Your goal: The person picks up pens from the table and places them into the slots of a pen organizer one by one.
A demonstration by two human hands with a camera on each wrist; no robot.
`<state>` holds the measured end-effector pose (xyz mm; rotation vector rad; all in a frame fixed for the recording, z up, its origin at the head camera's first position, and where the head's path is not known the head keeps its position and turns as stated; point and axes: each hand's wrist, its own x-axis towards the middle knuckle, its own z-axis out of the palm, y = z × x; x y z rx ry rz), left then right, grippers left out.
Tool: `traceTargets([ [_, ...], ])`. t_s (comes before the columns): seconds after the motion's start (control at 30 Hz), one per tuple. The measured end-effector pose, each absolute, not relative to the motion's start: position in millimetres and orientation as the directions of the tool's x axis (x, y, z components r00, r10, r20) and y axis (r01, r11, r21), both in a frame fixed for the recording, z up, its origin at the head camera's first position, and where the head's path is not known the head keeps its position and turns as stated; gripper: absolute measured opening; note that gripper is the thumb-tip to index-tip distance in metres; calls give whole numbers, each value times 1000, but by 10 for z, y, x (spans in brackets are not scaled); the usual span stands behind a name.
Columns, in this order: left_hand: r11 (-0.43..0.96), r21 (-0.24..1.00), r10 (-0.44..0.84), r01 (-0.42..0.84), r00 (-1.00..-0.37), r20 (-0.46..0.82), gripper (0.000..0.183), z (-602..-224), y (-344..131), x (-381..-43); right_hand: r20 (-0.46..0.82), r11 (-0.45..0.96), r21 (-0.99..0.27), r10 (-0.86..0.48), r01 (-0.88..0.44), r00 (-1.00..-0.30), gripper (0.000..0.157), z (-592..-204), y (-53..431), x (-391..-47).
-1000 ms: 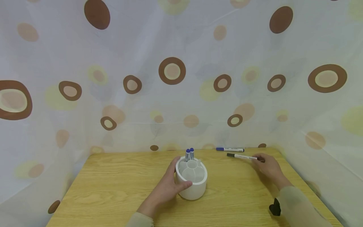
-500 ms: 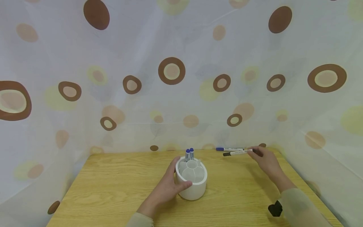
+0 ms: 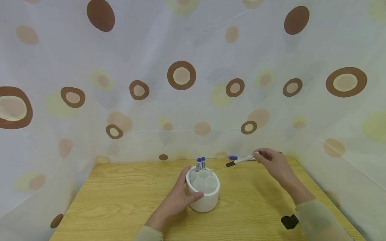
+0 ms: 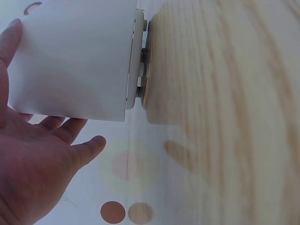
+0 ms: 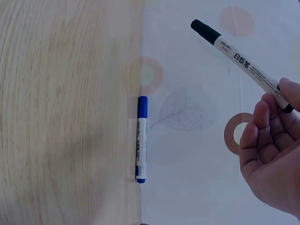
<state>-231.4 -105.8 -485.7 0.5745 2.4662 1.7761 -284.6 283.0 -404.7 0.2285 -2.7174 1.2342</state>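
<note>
A white round pen holder (image 3: 205,203) with inner compartments stands on the wooden table. My left hand (image 3: 176,199) grips its side, thumb in front and fingers around the back; the left wrist view shows the smooth wall of the holder (image 4: 70,61) beside the palm. Two blue-capped markers (image 3: 199,164) stand upright in its rear part. To the right, my right hand (image 3: 275,166) pinches a black-capped whiteboard marker (image 5: 248,65) by its tail end, raised off the table with the cap pointing left and down. Behind it lies a blue whiteboard marker (image 5: 142,140).
The blue marker lies along the back edge of the table (image 3: 126,194), against a white curtain (image 3: 156,110) with brown and yellow spots. This curtain also encloses the left and right sides.
My right hand has lifted the black marker off the table and moved it left, its cap end now tilting down. The left hand and pen holder have stayed in place.
</note>
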Motion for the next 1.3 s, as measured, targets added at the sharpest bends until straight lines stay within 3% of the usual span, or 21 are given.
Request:
traceTargets([
  [0.53,270,922,327,276,-927,182,102,-4876,-1067,-2332,246,595,-741,-191,-312,-950,36,-3793,2462,-2703],
  [1.3,279,912,337,299,-920,198,100,-4897,-1068,-2336,180,534,-781,-303,-323,-936,26,-3862,2167,-2765],
])
